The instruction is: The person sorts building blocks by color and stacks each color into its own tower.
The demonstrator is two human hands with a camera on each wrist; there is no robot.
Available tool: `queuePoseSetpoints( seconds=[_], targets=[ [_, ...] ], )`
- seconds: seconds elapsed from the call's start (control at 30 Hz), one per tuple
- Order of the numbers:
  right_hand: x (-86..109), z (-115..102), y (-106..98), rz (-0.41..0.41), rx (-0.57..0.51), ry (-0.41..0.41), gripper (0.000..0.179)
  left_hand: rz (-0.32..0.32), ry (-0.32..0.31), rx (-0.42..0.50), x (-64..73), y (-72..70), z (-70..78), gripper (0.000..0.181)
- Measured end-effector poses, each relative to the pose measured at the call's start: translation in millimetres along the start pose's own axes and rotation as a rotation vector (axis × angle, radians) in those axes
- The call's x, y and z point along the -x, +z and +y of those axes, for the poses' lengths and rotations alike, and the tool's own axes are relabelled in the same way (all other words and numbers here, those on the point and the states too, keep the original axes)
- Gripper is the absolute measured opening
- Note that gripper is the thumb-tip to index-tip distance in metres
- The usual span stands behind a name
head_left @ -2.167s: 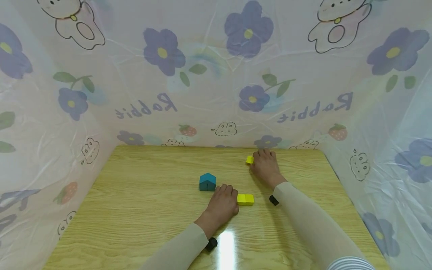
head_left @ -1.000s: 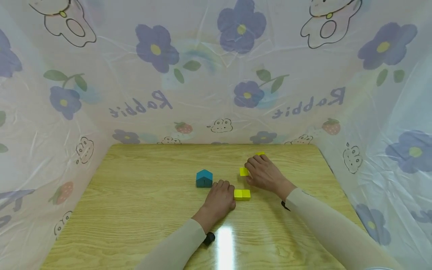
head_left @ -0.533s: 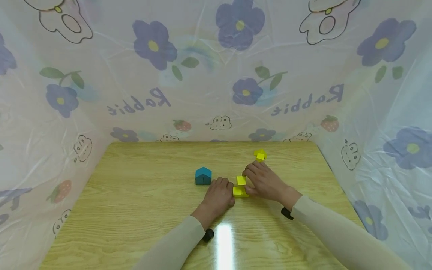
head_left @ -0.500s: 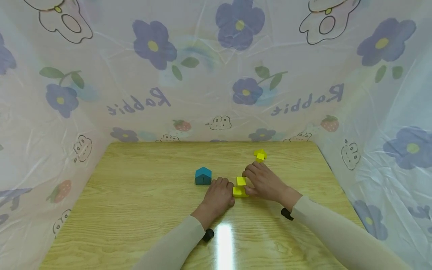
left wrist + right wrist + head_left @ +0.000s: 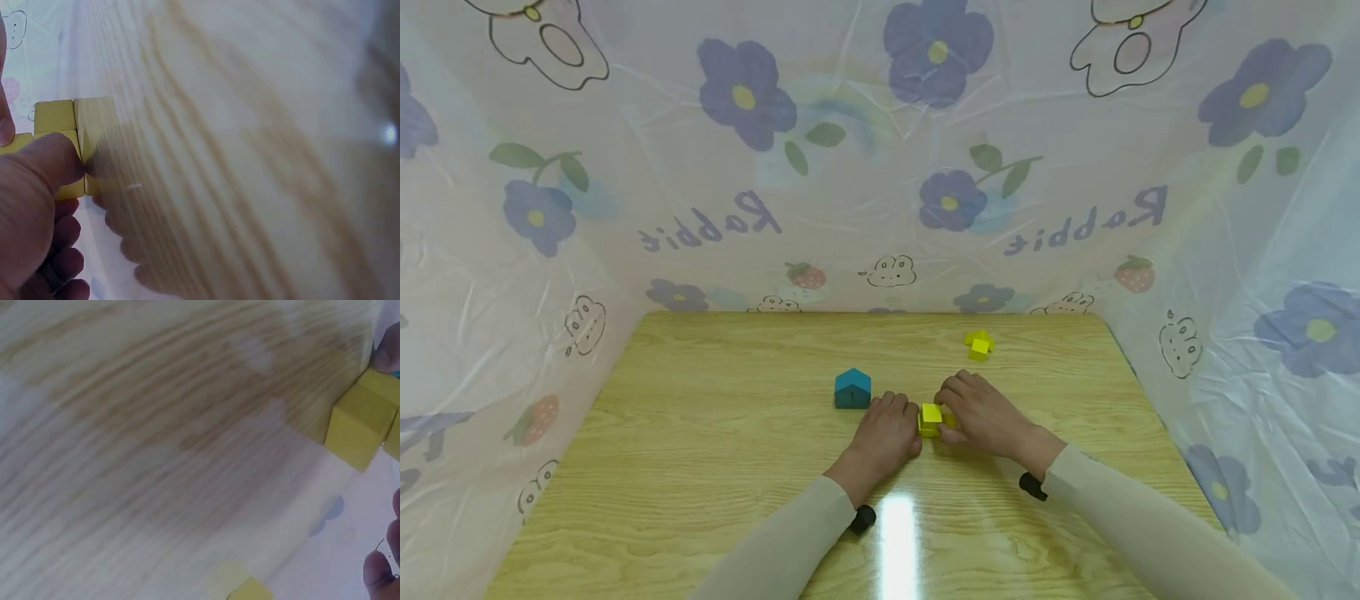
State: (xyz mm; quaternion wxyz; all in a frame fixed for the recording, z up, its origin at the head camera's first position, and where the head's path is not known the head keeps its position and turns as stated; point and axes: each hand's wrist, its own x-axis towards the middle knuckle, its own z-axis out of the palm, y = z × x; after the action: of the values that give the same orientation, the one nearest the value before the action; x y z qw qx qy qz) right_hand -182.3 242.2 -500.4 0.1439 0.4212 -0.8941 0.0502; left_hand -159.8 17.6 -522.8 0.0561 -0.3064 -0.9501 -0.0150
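My left hand [image 5: 882,436] pinches a yellow cube [image 5: 72,189] on the table, its thumb [image 5: 56,156] across the near face. Another yellow cube [image 5: 54,115] stands right beside that one; the right hand partly hides it in the head view. On top of the left cube sits or hovers a third yellow cube [image 5: 931,414], mostly covering it from above. My right hand [image 5: 988,421] pinches this upper cube between thumb and finger from its right side. In the right wrist view the lower right cube [image 5: 362,428] shows large, with curled right fingertips [image 5: 378,572] below.
A blue house-shaped block [image 5: 853,390] stands just left of the left hand. Toward the back right lie a yellow cube [image 5: 978,350] and a yellow angular piece [image 5: 972,337] behind it. Patterned cloth [image 5: 850,183] walls the wooden table [image 5: 715,400] at the back and sides.
The right hand has brought a yellow cube from the back toward the front and left, then down over the left cube of the pair. The left hand has stayed at the pair.
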Motion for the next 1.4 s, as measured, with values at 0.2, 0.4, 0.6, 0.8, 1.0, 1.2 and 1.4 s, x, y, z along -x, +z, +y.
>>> queuePoseSetpoints(
  seconds=[0.2,0.4,0.6,0.8,1.0,1.2,1.4],
  targets=[
    [-1.5,-2.7,-1.4,-0.005,0.011,0.0,0.031,0.001,-0.007,0.01,0.3,-1.2,0.3,0.03],
    [-1.7,-4.3,-0.5,-0.005,0.02,0.0,0.03,-0.006,-0.015,0.021,0.0,1.0,0.5,0.03],
    [-1.1,-3.9,0.8,0.007,0.027,-0.009,0.031,-0.011,-0.02,0.026,-0.6,2.4,0.7,0.031],
    [-1.2,-4.0,-0.6,0.008,0.019,-0.009,0.03,-0.004,-0.021,0.026,-0.3,0.9,0.9,0.031],
    [-0.5,-3.1,0.5,0.025,0.023,-0.025,0.03,0.004,-0.013,0.025,-0.5,1.1,0.1,0.03],
    [-0.8,-3.2,-0.6,0.02,0.016,-0.027,0.03,0.006,-0.013,0.026,-0.5,2.6,0.1,0.03],
    [-0.6,-3.0,-1.0,0.012,0.018,-0.016,0.031,0.006,-0.013,0.029,-0.5,2.7,0.3,0.03]
  ],
)
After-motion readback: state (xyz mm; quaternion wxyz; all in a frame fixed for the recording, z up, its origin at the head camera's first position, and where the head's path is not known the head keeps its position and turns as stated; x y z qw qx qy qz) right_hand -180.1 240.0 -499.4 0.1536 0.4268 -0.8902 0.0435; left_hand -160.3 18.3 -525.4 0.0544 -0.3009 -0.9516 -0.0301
